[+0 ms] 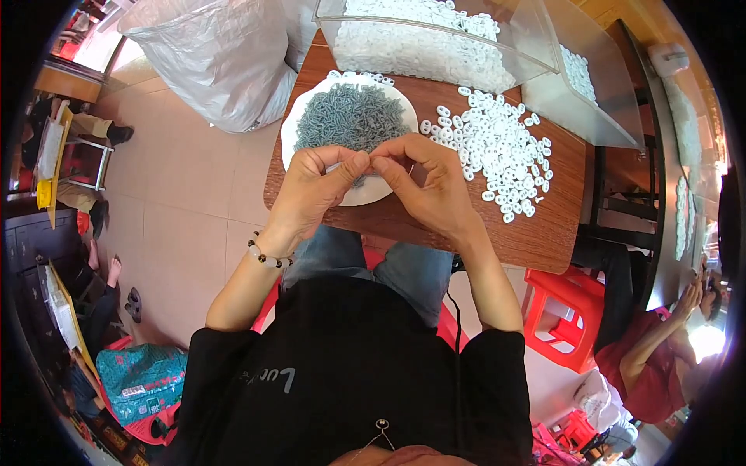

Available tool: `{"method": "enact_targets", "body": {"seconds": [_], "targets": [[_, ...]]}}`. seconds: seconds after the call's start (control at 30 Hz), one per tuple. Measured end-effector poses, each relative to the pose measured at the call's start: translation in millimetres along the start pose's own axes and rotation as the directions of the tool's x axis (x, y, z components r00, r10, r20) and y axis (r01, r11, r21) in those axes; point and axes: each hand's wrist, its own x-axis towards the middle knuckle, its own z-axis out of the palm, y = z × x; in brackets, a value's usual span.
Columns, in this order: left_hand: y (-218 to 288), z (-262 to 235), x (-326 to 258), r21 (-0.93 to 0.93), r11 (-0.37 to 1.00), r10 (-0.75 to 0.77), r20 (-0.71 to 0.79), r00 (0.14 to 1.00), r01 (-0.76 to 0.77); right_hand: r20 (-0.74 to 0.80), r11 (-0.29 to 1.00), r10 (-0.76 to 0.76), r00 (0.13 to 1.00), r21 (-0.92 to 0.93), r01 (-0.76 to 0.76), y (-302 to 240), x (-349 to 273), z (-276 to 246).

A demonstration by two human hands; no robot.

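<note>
My left hand (pixel 317 186) and my right hand (pixel 429 185) meet fingertip to fingertip over the near part of a white plate (pixel 373 193). Both are closed in a pinch. Whatever lies between the fingertips is too small and covered to name. Heaped on the plate are many small grey pieces (pixel 353 116), slim and ridged like screws or wall plugs. Right of the plate, loose white oval pieces (pixel 501 151), each with two holes, spread over the brown wooden table (pixel 556 221). A beaded bracelet (pixel 270 259) circles my left wrist.
Clear bins (pixel 431 35) of white pieces line the table's far side. A big white sack (pixel 217 62) stands on the floor at far left. A red stool (pixel 561 318) is at right, near a person in dark red (pixel 649 365). A teal bag (pixel 140 380) sits lower left.
</note>
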Motion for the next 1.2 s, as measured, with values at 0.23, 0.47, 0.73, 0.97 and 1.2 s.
{"method": "enact_targets", "body": {"seconds": [0.23, 0.47, 0.73, 0.97, 1.2], "targets": [[-1, 0, 2, -0.047, 0.999, -0.006, 0.035, 0.999, 0.008, 0.022, 0.989, 0.04, 0.999, 0.141, -0.043, 7, 2, 4], [7, 3, 4, 0.105, 0.994, 0.022, 0.018, 1.0, -0.024, -0.018, 0.997, 0.037, 0.999, 0.075, -0.036, 11, 5, 8], [3, 13, 1, 0.071, 0.995, 0.067, -0.046, 0.997, -0.064, -0.146, 1.0, 0.022, 0.989, -0.018, -0.024, 3, 6, 9], [6, 22, -2, 0.709, 0.558, 0.601, 0.013, 0.799, -0.431, -0.16, 0.992, 0.108, 0.981, 0.082, -0.096, -1, 4, 8], [-4, 20, 3, 0.653, 0.56, 0.637, 0.054, 0.769, -0.51, -0.172, 0.998, 0.037, 0.984, -0.034, -0.043, -4, 5, 12]]}}
